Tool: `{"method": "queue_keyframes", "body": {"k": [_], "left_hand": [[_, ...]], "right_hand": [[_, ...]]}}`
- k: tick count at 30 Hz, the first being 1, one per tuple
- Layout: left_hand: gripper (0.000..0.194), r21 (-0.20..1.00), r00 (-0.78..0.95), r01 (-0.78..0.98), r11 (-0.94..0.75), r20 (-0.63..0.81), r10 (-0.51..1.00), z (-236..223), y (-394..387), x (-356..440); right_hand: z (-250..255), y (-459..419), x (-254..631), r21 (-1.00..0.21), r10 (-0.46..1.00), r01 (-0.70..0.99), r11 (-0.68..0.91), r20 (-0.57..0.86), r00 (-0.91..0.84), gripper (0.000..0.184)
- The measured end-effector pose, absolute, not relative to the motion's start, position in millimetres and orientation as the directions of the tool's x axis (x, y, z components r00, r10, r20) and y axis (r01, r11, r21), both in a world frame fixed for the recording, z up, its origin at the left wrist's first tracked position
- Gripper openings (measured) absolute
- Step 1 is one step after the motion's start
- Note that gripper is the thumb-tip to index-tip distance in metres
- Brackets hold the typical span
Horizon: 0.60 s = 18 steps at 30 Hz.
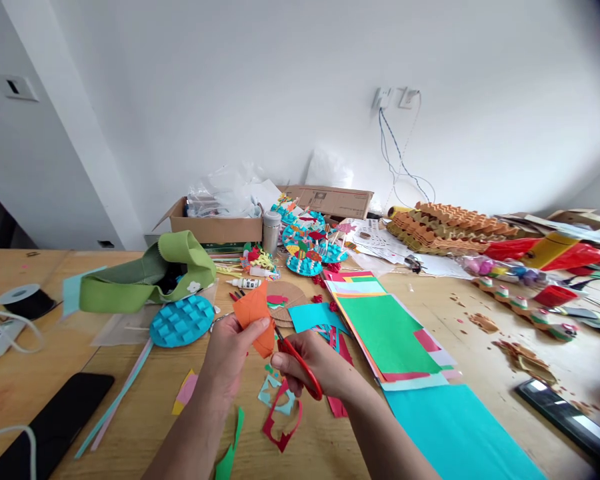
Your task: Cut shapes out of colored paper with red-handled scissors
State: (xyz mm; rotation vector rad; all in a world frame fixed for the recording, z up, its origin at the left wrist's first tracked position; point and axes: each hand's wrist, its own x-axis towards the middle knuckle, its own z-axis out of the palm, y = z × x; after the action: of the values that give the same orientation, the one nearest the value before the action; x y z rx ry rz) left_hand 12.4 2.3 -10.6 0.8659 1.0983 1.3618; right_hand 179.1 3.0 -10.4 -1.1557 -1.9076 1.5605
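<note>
My left hand (233, 350) pinches a piece of orange paper (254, 308) between thumb and fingers, holding it up above the table. My right hand (307, 360) is closed round the red handles of a pair of scissors (313, 383). Their blades point up and left, right at the edge of the orange paper; whether they are cutting into it is too small to tell. Just below the hands lie a red paper offcut (283, 427) with a cut-out middle and a light blue offcut (270, 393). A green paper strip (230, 450) rests nearer to me.
A stack of coloured paper (385, 327) and a blue sheet (460, 427) lie to the right. At left are a green felt bag (130, 287), a blue woven oval (181, 321) and a black phone (50, 427). A cardboard box (220, 229), a cylinder (271, 231) and egg trays (445, 227) stand behind.
</note>
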Motion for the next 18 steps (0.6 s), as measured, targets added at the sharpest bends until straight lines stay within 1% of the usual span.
{"method": "queue_keyframes", "body": {"k": [10, 18], "left_hand": [[0.02, 0.946, -0.088, -0.306, 0.101, -0.134, 0.987, -8.3, 1.0, 13.3], [0.02, 0.949, -0.071, -0.305, 0.077, -0.103, 0.992, -10.1, 0.6, 14.0]], "right_hand": [[-12.2, 4.4, 179.8, -0.949, 0.788, 0.315, 0.03, -0.171, -0.592, 0.058], [-9.1, 3.1, 178.5, -0.96, 0.787, 0.281, -0.013, -0.183, -0.59, 0.059]]}}
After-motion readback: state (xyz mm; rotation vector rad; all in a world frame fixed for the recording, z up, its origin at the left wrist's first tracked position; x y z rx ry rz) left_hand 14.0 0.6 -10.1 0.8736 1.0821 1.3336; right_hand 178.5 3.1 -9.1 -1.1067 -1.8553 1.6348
